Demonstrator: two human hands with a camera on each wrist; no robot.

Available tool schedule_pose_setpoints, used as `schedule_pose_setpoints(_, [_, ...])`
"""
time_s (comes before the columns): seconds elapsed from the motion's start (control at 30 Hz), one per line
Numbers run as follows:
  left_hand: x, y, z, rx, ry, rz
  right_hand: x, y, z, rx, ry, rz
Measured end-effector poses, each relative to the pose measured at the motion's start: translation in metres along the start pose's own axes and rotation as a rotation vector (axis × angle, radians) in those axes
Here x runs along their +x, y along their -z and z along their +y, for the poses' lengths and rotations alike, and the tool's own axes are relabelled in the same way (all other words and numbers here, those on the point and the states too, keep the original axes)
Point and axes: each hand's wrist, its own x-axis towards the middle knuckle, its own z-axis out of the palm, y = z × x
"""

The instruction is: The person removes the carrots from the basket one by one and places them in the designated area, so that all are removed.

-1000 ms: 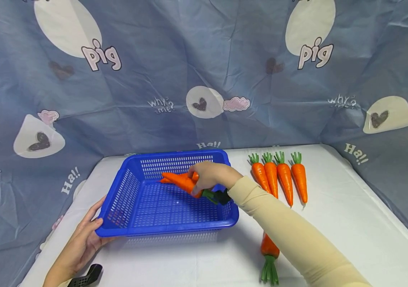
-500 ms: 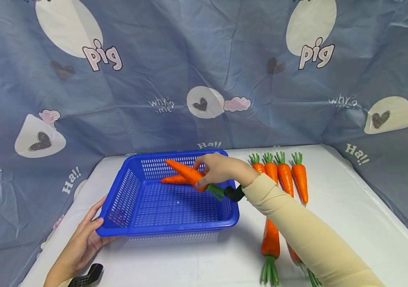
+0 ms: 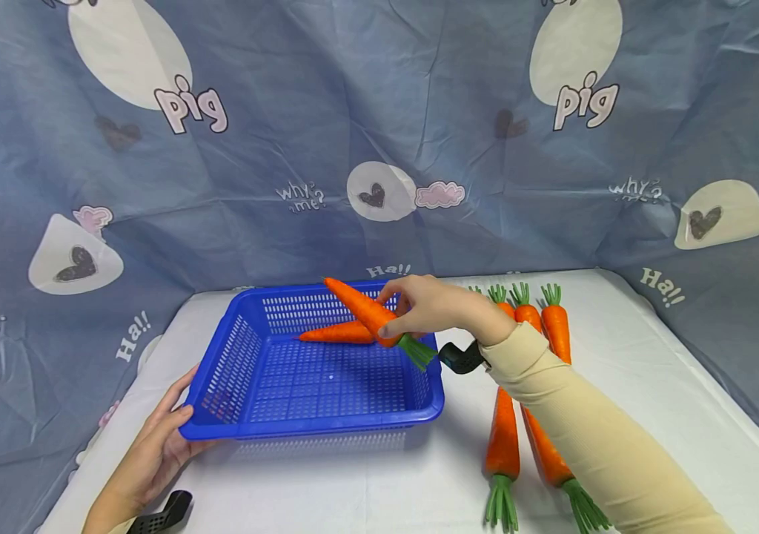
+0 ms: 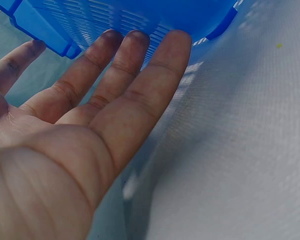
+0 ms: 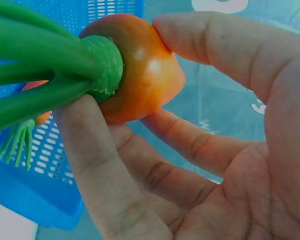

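Observation:
My right hand (image 3: 429, 305) pinches a carrot (image 3: 362, 305) near its leafy end, thumb on one side and fingers on the other. The carrot hangs over the right half of the blue plastic basket (image 3: 313, 429), its tip pointing up and to the left, its green stalks toward the front right. Behind it another carrot (image 3: 336, 334) lies on the basket's floor, partly covered in the head view. My left hand (image 3: 156, 445) rests against the basket's front left corner. In the left wrist view its fingers (image 4: 135, 95) are stretched out, tips at the slotted wall.
Right of the basket, several carrots (image 3: 556, 326) lie in a row with stalks pointing away. Two more carrots (image 3: 502, 445) lie nearer the front, stalks toward me. My right forearm crosses over them. A patterned blue-grey cloth (image 3: 379, 245) hangs behind the white tabletop (image 3: 326, 489).
My right hand has lifted the carrot from low in the basket, moving up and to the right. The other carrot in the basket shows more. My left hand and the basket stay put.

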Motion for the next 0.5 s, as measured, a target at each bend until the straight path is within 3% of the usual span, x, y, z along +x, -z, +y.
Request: schedule_pose_setpoints(0.5, [0.0, 0.0, 0.0, 0.012, 0.005, 0.007, -0.027, 0.019, 0.021, 0.082, -0.045, 0.046])
